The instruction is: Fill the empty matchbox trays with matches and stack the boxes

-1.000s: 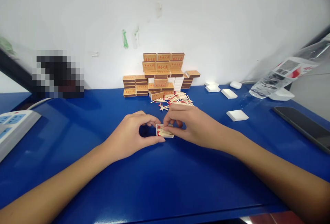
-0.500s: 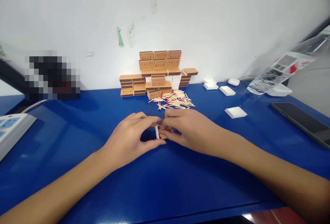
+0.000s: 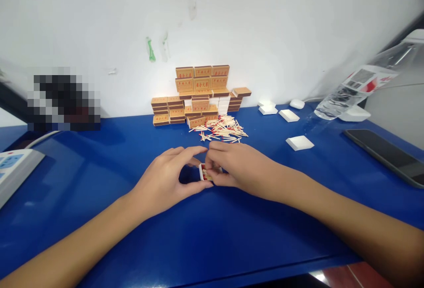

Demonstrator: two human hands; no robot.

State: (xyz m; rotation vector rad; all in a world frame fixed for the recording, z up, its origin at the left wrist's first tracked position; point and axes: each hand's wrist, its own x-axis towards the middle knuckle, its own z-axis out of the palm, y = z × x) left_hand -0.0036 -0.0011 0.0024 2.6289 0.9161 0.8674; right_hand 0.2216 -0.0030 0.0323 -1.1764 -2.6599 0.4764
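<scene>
A small white matchbox tray (image 3: 206, 174) filled with red-tipped matches rests on the blue table (image 3: 212, 230) between my hands. My left hand (image 3: 167, 180) curls around its left end, thumb and forefinger pinching it. My right hand (image 3: 236, 166) covers most of the tray from the right, fingers closed over the matches. Just beyond my hands lies a loose heap of matches (image 3: 221, 130). Behind it, orange matchboxes (image 3: 198, 93) are stacked against the white wall.
Several empty white trays (image 3: 299, 142) lie at the right. A dark phone (image 3: 384, 155) and a clear plastic bottle (image 3: 354, 89) sit at the far right. A white power strip (image 3: 15, 168) is at the left edge.
My right hand has slid left over the tray and now hides most of the matches. My left hand has stayed on the tray's left end.
</scene>
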